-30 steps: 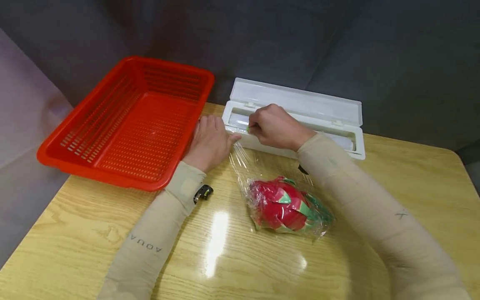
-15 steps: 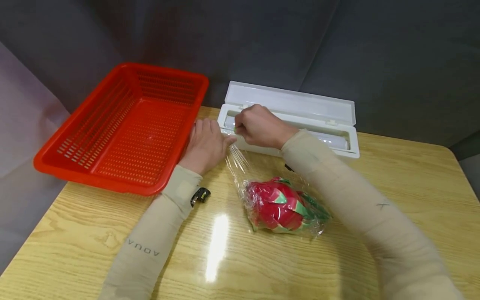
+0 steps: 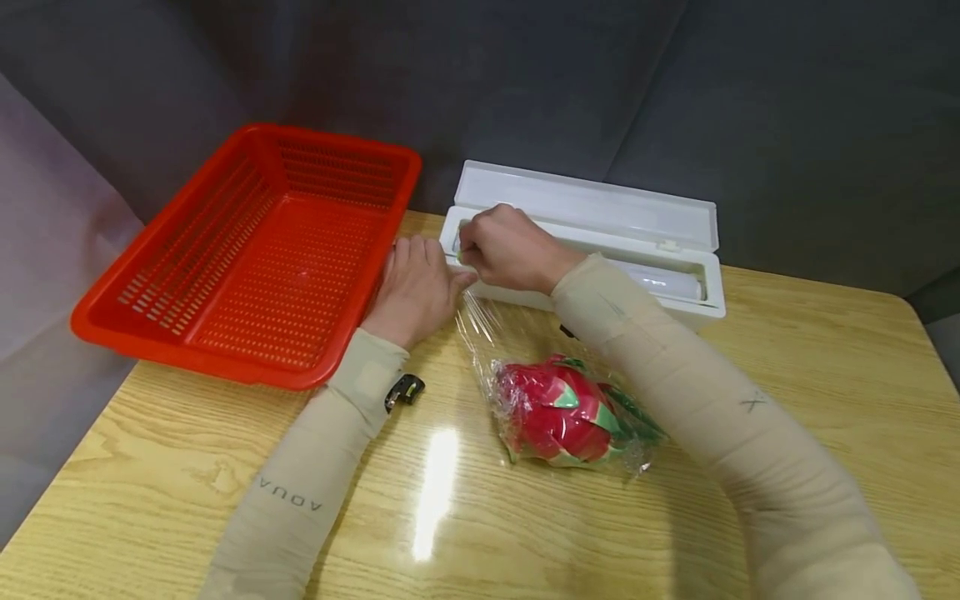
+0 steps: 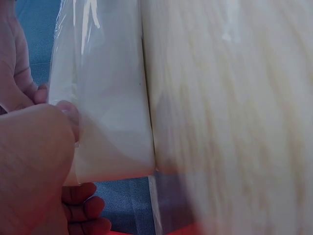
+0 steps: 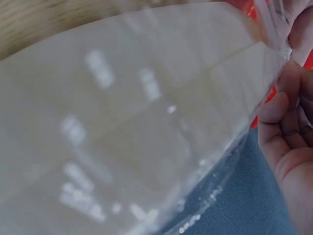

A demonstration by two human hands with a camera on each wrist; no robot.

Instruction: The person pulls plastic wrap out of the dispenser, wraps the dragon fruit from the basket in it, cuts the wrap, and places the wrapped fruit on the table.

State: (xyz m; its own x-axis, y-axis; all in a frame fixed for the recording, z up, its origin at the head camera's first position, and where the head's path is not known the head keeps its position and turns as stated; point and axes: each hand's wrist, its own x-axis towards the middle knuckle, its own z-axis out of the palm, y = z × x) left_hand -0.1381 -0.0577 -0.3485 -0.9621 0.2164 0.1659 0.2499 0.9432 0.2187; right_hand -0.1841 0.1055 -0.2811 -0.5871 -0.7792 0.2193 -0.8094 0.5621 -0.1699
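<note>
A white cling film dispenser lies with its lid raised, the film roll showing inside. My left hand grips its left end; in the left wrist view the thumb lies along the front and fingers curl below. My right hand, fingers curled, pinches a small green slide cutter at the dispenser's front edge, close to the left thumb. Clear cling film runs from that edge to a red and green dragon fruit, which it wraps.
A red plastic basket stands at the left, its rim right beside my left hand. Wooden table lies under everything. Dark cloth hangs behind the dispenser.
My right hand has slid left along the dispenser's front edge with the slide cutter, coming nearer my left hand. The left hand keeps its grip, and the dragon fruit stays in place.
</note>
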